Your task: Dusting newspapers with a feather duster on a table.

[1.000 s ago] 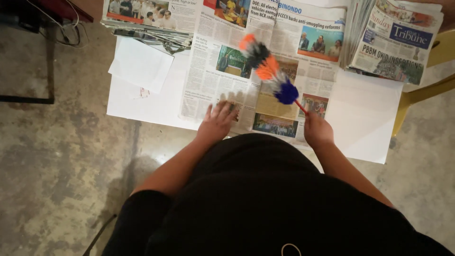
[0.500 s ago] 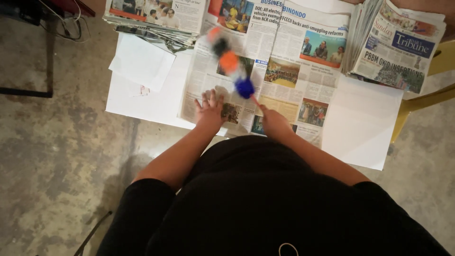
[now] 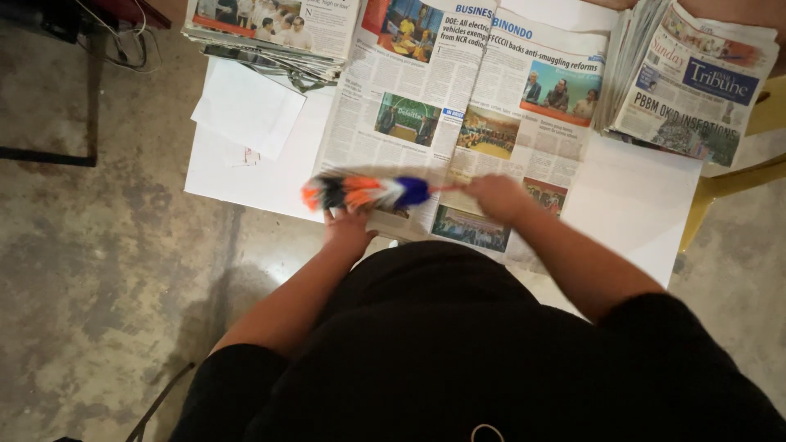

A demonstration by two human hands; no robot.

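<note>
White table [image 3: 639,221] bears open newspaper [image 3: 458,106], newspaper stacks [image 3: 696,82]

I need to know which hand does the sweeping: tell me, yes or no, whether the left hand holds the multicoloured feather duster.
No: the right hand grips the multicoloured feather duster, while the left hand rests flat on the open newspaper.

A bare workroom with a stained concrete floor [image 3: 106,245], where stacked newspapers [image 3: 696,82] and white paper sheets [image 3: 246,106] cover a low work surface.

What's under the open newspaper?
White paper sheets stick out from under the open newspaper on both sides. Whatever lies beneath its middle is covered, so that part cannot be seen.
</note>
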